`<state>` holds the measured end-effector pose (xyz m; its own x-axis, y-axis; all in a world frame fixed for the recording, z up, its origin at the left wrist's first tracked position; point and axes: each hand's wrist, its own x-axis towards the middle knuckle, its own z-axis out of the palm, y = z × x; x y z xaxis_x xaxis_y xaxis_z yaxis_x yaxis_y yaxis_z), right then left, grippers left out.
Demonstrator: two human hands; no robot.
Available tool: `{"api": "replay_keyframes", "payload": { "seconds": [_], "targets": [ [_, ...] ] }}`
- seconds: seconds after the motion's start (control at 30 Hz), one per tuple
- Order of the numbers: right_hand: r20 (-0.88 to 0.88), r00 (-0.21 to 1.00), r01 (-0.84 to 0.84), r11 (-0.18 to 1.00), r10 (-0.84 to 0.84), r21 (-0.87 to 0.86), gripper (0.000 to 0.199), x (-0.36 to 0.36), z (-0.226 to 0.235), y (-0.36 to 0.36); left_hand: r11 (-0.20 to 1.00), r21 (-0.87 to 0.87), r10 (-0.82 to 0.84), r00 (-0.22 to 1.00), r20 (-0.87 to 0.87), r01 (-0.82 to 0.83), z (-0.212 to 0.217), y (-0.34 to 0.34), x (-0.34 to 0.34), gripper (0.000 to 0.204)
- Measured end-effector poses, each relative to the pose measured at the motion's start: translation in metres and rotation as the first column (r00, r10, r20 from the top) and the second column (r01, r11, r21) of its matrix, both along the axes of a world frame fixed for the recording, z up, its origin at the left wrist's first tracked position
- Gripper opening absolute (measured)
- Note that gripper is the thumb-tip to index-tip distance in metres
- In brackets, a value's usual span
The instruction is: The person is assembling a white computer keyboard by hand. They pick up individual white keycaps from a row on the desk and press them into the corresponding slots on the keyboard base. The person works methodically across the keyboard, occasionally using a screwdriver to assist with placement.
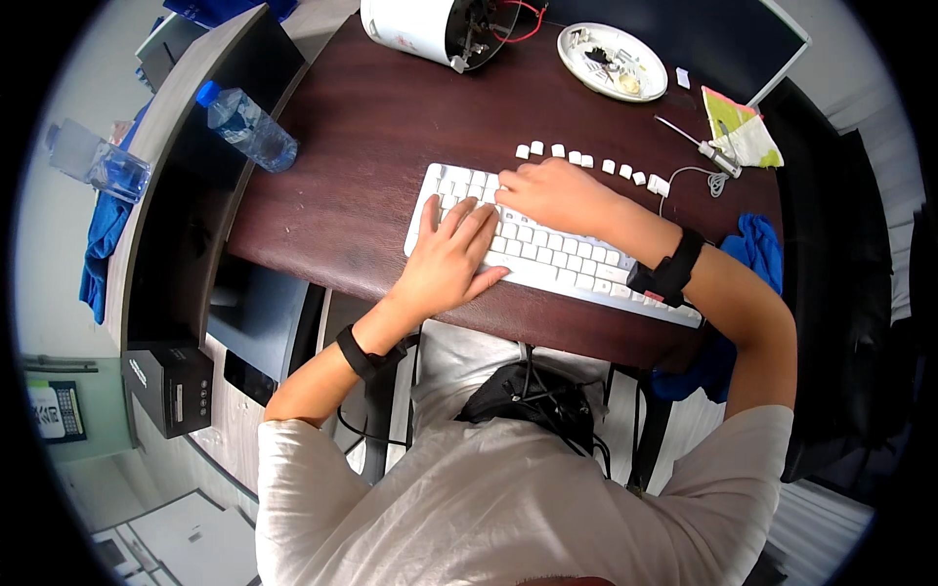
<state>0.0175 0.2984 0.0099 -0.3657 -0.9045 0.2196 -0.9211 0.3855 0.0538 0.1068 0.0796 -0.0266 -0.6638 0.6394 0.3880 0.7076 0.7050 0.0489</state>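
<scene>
Both hands are down on the white keyboard (547,249), which lies aslant near the front edge of the dark wooden desk (371,146). From where I sit, the left hand (451,256) rests flat and open on the left half, fingers spread, holding nothing. The right hand (557,190) is curled over the top rows with its fingertips pressed down; I cannot tell whether it pinches a keycap or only pushes on one.

Just behind the keyboard a row of loose white keycaps (586,161) sits on the desk, close to the right knuckles. That is my first worry: a sweep of that wrist, I judge, could scatter them, and some might roll off toward the cable (699,176) or the desk's far side. The keyboard's right end reaches almost to the front edge, so a hard push from the left palm could slide it off. Levering a cap at an angle could snap its stem, I think.

Further back, a white dish (613,61) holding small parts and an opened white appliance (430,29) with bare wires stand well apart from the hands; a plastic water bottle (249,127) lies on its side to the left, and if its cap leaks, water could creep toward the keys
</scene>
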Motion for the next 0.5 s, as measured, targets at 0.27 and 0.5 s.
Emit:
{"api": "replay_keyframes", "payload": {
  "seconds": [0.27,0.5],
  "targets": [
    [0.023,0.897,0.442,0.895,-0.441,-0.066,0.018,-0.043,0.006,0.023,0.991,0.129,0.041,0.999,0.028,-0.045,0.003,0.001,0.001,0.071],
    [0.094,0.881,0.459,0.886,-0.463,0.060,0.025,-0.058,-0.013,0.014,0.979,0.177,0.090,0.995,0.045,-0.096,0.002,0.000,0.002,0.071]
  ]
}}
